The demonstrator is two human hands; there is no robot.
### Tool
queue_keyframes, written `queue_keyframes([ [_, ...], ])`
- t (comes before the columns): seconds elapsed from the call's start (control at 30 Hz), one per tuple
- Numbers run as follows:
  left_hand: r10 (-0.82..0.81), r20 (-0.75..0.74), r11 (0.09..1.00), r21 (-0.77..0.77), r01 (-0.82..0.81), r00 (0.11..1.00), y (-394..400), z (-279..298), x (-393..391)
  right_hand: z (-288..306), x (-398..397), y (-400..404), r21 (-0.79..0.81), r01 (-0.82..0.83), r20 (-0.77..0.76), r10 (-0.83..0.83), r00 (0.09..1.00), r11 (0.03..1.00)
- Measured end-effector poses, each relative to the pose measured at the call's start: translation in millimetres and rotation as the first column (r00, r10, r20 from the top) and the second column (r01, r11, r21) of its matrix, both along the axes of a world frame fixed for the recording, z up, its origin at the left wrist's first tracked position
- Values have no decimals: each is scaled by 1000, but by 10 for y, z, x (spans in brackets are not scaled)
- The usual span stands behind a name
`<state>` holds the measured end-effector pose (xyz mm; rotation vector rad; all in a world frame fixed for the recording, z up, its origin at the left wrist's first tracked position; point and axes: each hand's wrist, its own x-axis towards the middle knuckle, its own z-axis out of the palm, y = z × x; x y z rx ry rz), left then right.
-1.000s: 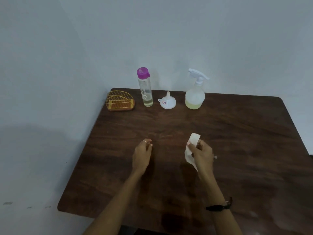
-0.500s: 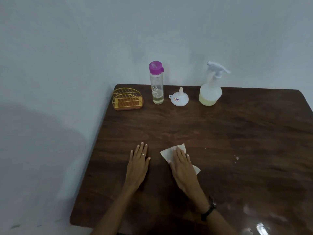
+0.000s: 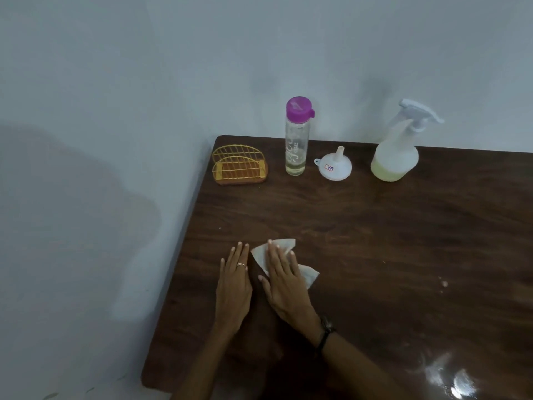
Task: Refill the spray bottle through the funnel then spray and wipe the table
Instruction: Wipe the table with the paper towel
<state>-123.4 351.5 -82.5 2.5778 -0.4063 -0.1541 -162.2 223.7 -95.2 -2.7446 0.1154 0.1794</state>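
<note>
While our right hand (image 3: 284, 280) lies flat, fingers spread, pressing a white wipe (image 3: 261, 253) onto the table (image 3: 375, 255) at about seven o'clock, our left hand (image 3: 233, 281) rests flat and empty just beside it. Along the far edge, from eleven to one o'clock, stand a yellow rack (image 3: 239, 166), a purple-capped bottle (image 3: 296, 137), the funnel (image 3: 334, 166) upside down, and the spray bottle (image 3: 399, 145), capped and part full. Refilling and spraying look done; wiping appears underway, with droplets (image 3: 444, 283) left at four o'clock.

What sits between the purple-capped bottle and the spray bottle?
Only the white funnel, upside down on the table, between the bottle and the spray bottle, in the head view.
</note>
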Motion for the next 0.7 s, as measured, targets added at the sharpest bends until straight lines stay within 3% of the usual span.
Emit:
queue_keyframes([
  [0.17, 106, -15, 987, -116, -107, 994, 198, 34, 128, 17, 531, 365, -42, -199, 15, 200, 980, 979],
  [0.33, 167, -4, 965, -206, -164, 986, 295, -20, 196, -19, 990, 576, -118, -297, -31, 296, 955, 948],
  [0.53, 118, -37, 980, -159, -122, 992, 223, 3, 209, 8, 1272, 380, -68, -45, 3, 45, 999, 997],
  [0.7, -42, -46, 998, -58, 40, 998, -47, 20, 214, -74, 1024, -509, -89, 231, 54, -227, 972, 969],
])
